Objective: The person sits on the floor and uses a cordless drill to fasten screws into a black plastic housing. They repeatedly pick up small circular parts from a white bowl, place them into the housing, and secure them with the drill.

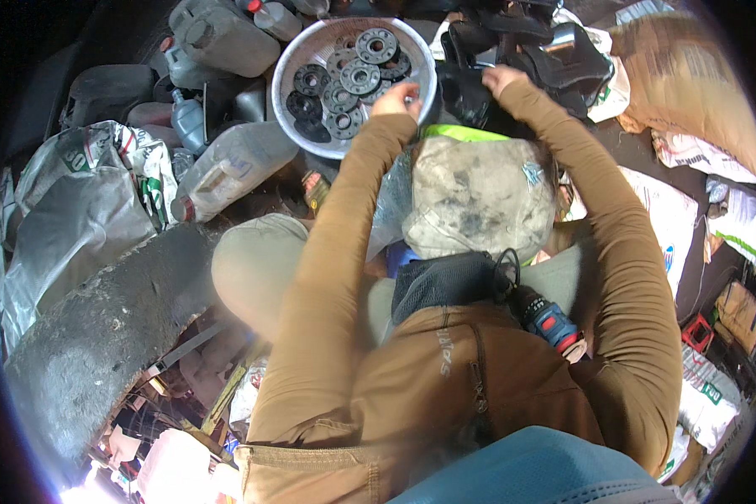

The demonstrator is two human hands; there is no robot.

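White plastic formed the round basin point(307, 52) ahead of the person, and the dark round discs point(351, 84) lay heaped inside it. The left hand point(395, 99) was over the basin's right side, its fingers curled beside the heap; whether it gripped a disc could not be told. The right hand point(502, 80) was bent at the edge of the black plastic parts point(567, 71), right of the basin, and its grasp was equally unclear. A stained cloth bundle point(479, 197) sat between the knees, with a drill point(550, 321) near the lap. The step in hand seemed to be picking out pieces; the next move probably called for a firm pinch on one piece and a lift clear of its neighbours.
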